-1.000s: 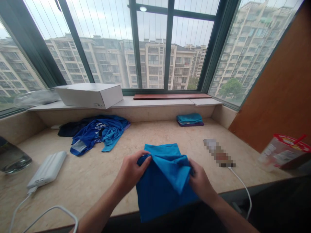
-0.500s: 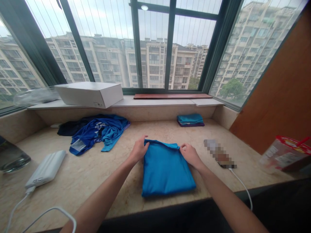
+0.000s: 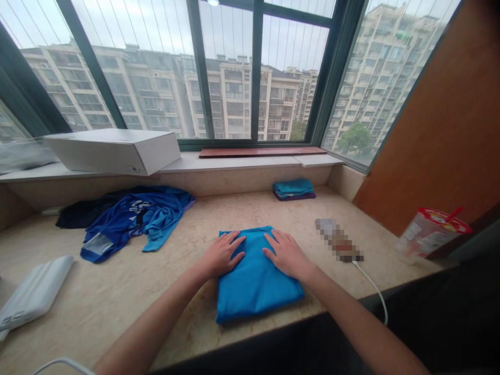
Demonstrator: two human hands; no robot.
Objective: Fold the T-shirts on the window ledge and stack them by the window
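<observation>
A sharp-edged white box (image 3: 109,151) sits on the pale sill (image 3: 234,164), its smooth faces plain but for small print; below and in front of it slumps a crumpled heap of clothes (image 3: 133,219), navy and bright blue, with white lettering. Nearer the person than the box is a ridged white power bank (image 3: 37,291); well to the box's right are a small folded stack (image 3: 294,188), turquoise over purple, and, farther right, a clear cup (image 3: 429,234) with a red lid. The countertop (image 3: 97,291), lower than the box, is beige and mottled like marble; behind the box, dark-framed windows (image 3: 230,78) face apartment blocks. The blue cloth (image 3: 253,291) lies on the countertop, in front of the box and to its right: a flat, folded, four-sided pad, soft-cornered, faintly creased. The left hand (image 3: 224,255) rests on its upper left part, fingers spread, thumb apart; the right hand (image 3: 287,255) rests on its upper right part, likewise spread.
</observation>
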